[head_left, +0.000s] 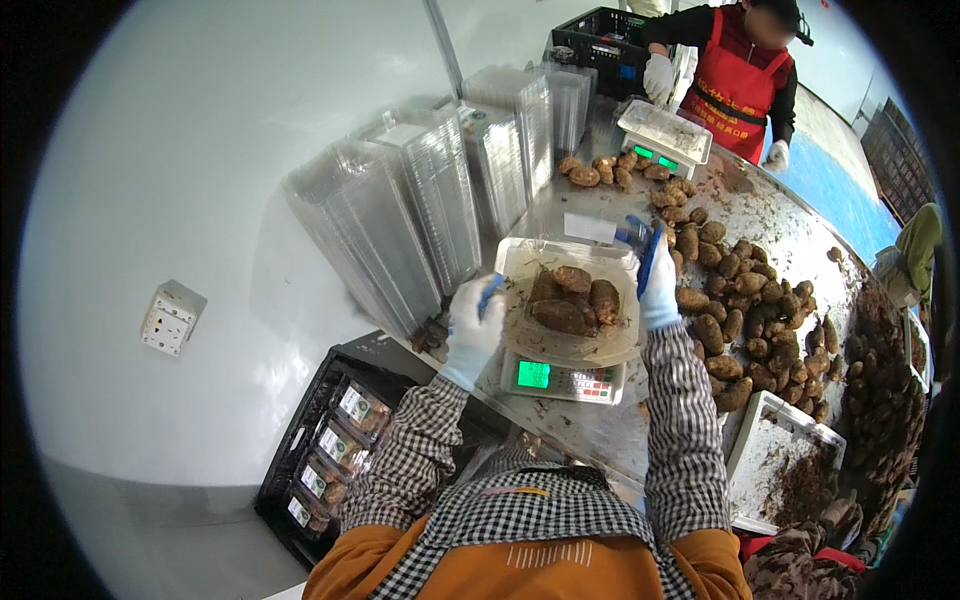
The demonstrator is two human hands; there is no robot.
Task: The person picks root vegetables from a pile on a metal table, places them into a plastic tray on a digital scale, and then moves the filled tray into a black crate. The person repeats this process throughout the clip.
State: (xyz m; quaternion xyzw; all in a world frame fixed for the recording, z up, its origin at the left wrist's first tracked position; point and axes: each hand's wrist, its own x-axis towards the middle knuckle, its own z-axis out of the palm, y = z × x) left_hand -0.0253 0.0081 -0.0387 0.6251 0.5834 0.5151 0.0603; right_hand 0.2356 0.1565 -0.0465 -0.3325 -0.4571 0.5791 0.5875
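Observation:
White gloves with blue on the finger side cover both hands. My left hand (476,325) is beside the left rim of a whitish weighing pan (520,335), its fingers slightly bent and apart, with nothing seen in them. On the pan's right, my right hand (657,287) has its fingers stretched up and leftward, somewhat blurred. Several brown taros (562,317) lie in the pan, in what looks like a clear plastic box. Under the pan sits a digital scale (566,380) with a lit green display. A white label-like slip (590,228) shows just beyond the pan.
Tall stacks of clear plastic boxes (380,235) stand along the wall. Loose taros (765,290) heap on the right of the metal table, near a dirty white tray (785,455). A black crate (325,440) holds packed boxes at lower left. Across, a person in a red apron (735,85) stands by another scale (665,135).

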